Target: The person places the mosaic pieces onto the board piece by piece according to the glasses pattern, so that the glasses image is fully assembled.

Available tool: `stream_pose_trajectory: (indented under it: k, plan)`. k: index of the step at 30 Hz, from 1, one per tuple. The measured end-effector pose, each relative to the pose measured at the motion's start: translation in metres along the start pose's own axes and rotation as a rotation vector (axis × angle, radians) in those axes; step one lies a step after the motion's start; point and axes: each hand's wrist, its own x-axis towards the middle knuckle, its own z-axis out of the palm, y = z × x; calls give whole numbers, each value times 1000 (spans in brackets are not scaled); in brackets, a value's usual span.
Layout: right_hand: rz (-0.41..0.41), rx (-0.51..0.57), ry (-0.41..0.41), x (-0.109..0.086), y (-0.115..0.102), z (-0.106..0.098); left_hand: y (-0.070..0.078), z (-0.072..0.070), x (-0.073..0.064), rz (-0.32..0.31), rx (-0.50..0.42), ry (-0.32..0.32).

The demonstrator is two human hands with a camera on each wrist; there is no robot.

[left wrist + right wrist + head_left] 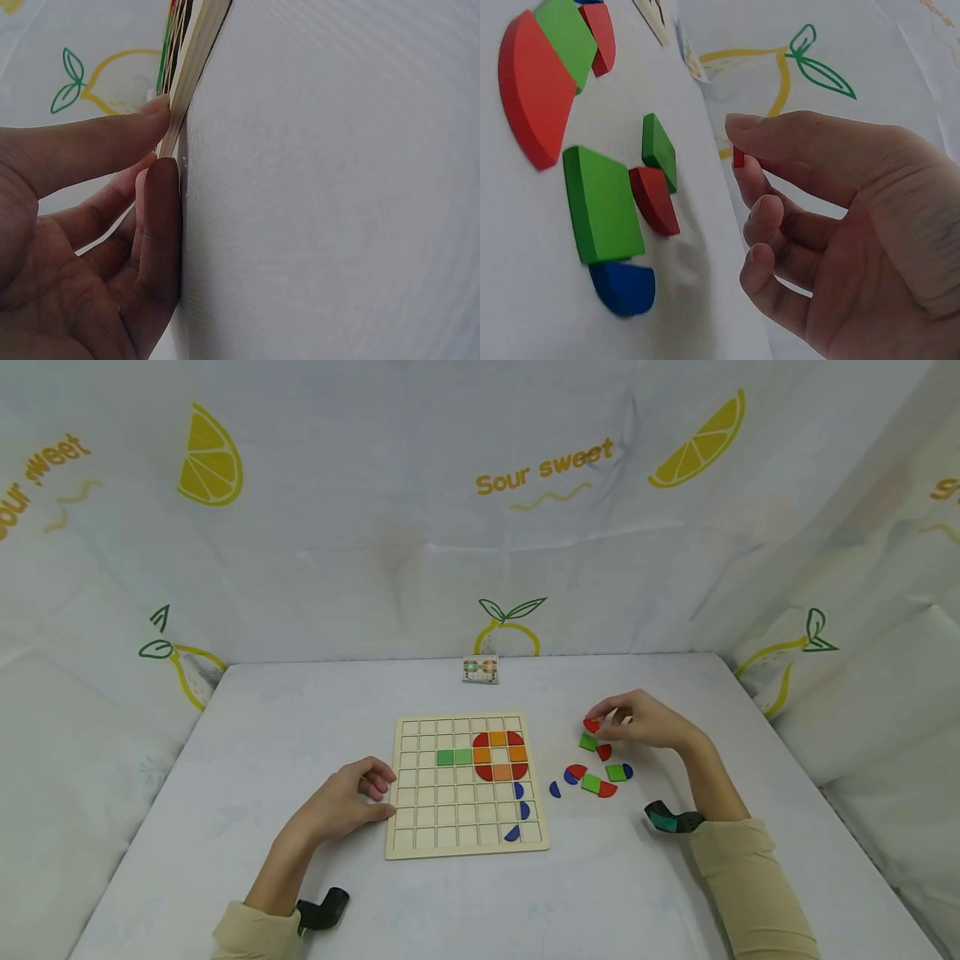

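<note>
A square wooden grid board (pixel 435 818) lies on the table. Along its left edge rests my left hand (pixel 341 802), thumb tip and fingertips against the wood. The left wrist view shows the thumb (pixel 112 142) touching the board's edge (pixel 199 60). My right hand (pixel 648 718) pinches a red quarter-round piece (pixel 592 725) between thumb and fingers, beside the loose pieces. In the right wrist view only a sliver of this red piece (pixel 739 157) shows. Below the hand lie a green square (pixel 588 742) and another red quarter-round piece (pixel 603 751).
Orange squares (pixel 497 739) and red quarter-rounds form a ring on the board, with green squares (pixel 454 757) to its left. Blue half-rounds (pixel 524 810) lie at the board's right side. More red, green and blue pieces (pixel 591 783) are scattered right of it. A small pattern card (pixel 480 669) stands behind.
</note>
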Motion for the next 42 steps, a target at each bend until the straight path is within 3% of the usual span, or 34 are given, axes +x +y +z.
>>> stream_pose_trajectory:
  k: [12,29,42]
  plan:
    - [-50,7,-9,24,-39,18,3,0,-1,-13,7,2]
    - [-173,51,-41,64,-75,48,3,1,-1,-6,0,3]
    - [-204,53,-206,94,-112,78,3,0,-2,-7,-6,4]
